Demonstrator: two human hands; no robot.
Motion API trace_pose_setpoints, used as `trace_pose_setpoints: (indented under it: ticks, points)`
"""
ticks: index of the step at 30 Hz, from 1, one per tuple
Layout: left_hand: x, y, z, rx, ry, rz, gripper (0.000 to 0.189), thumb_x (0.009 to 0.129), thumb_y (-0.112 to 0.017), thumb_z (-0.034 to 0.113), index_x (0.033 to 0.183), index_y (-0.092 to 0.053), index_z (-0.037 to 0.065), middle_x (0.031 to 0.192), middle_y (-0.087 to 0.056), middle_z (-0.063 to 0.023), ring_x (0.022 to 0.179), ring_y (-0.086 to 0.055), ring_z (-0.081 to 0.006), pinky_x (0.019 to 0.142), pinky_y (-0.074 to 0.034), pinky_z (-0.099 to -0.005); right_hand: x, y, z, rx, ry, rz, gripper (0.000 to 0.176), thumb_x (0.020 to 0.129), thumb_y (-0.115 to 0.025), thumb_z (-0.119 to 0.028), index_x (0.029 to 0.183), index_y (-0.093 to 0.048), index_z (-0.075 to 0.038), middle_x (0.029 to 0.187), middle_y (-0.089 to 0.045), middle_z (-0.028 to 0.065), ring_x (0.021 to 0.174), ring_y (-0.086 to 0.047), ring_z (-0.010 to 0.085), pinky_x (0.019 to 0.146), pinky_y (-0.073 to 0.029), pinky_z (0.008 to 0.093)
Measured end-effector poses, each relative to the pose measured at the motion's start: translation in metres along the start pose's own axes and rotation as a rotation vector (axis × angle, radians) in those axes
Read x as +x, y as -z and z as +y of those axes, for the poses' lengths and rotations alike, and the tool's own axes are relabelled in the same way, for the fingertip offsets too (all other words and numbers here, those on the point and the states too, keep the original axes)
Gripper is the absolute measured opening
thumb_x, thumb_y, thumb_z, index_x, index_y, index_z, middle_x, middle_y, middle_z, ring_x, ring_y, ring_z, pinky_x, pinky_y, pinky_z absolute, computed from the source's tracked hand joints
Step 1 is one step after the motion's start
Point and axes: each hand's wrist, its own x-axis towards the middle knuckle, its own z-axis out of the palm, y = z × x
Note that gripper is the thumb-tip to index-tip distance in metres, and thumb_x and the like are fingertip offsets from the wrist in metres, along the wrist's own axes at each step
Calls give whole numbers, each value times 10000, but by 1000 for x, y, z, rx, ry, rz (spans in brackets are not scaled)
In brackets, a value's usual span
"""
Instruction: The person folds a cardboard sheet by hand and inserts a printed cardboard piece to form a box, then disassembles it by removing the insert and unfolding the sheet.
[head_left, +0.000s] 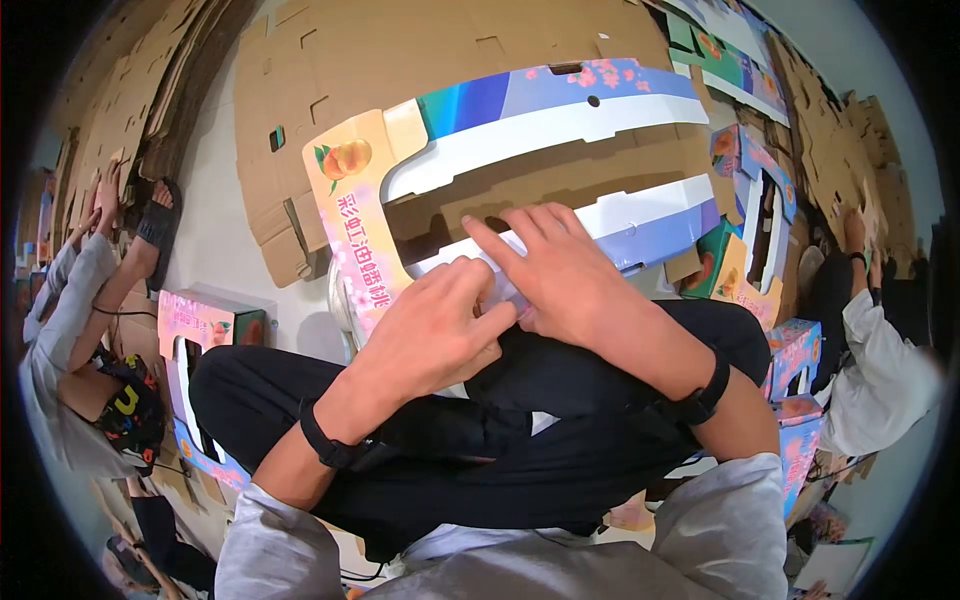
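A printed cardboard fruit box (353, 225) sits tilted in front of my knees, its long top opening toward me. Peaches and pink Chinese lettering decorate its orange end, and its long sides are blue and purple with white inner flaps. My left hand (430, 325) is closed, fingers curled in a pinch at the box's near side; what lies under its fingertips is hidden. My right hand (565, 280) grips the near wall, its fingers laid over the white flap. Both hands nearly touch each other there.
Flat brown cardboard sheets (350, 60) lie beyond the box. More printed boxes stand at left (195, 325) and right (760, 215). Cardboard stacks (125, 100) rise on both sides. One person (75, 300) sits at left, another (880, 350) at right.
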Motion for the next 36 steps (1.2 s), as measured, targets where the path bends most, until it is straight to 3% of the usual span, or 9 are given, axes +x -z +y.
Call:
trace_pose_setpoints:
  ticks: [5,9,14,17,20,23,29,36]
  points:
    - [-3,6,-5,58,-116,-59,273,738,-821,122,891,-598,94,948,-512,-77,887,-569,-277,738,-523,-410,0,0,-1,14,2,6,1072,721,-946,-192,1649,-423,-68,1360,-588,184,1334,-546,360,1201,-374,503]
    - [-4,8,-6,35,-111,-79,264,759,-815,136,916,-604,110,959,-526,-68,931,-563,-277,802,-524,-409,0,0,1,64,-11,-28,1058,715,-909,-162,1650,-420,-85,1402,-562,198,1375,-519,368,1214,-365,518]
    - [-3,8,-6,21,-111,-94,273,763,-814,143,933,-604,108,982,-528,-75,954,-567,-292,847,-513,-422,-1,-1,1,30,13,29,1075,700,-958,-182,1636,-442,-63,1342,-589,189,1317,-555,364,1191,-385,504]
    - [-1,5,-3,105,-89,-114,302,781,-826,178,980,-609,111,992,-532,-85,1008,-583,-306,973,-534,-455,-2,-2,1,29,17,48,1056,718,-945,-190,1636,-439,-62,1337,-590,191,1314,-558,369,1195,-385,507]
    - [-2,-7,-4,242,-89,-35,357,797,-851,249,1031,-614,119,1047,-560,-97,1126,-597,-318,1158,-482,-519,0,-3,0,12,10,41,1031,741,-927,-194,1636,-433,-64,1331,-591,195,1318,-556,377,1204,-382,513]
    - [-3,-12,4,278,-8,-38,401,801,-865,302,1064,-618,127,1120,-584,-108,1224,-589,-318,1264,-391,-573,1,-4,0,-3,-9,27,1010,758,-912,-197,1636,-430,-70,1331,-591,198,1328,-552,386,1212,-378,519]
    - [2,-24,4,323,31,-26,331,846,-853,288,1066,-657,138,1180,-597,-86,1252,-580,-324,1229,-409,-568,3,-8,1,-15,-29,19,994,778,-905,-233,1639,-428,-88,1357,-586,200,1348,-538,398,1221,-370,526]
    - [6,6,0,124,5,-119,206,894,-819,252,1052,-750,140,1152,-606,-59,1203,-581,-314,1172,-427,-523,5,-11,12,71,13,-54,1063,737,-938,-283,1646,-422,-87,1387,-565,210,1366,-523,391,1212,-359,535]
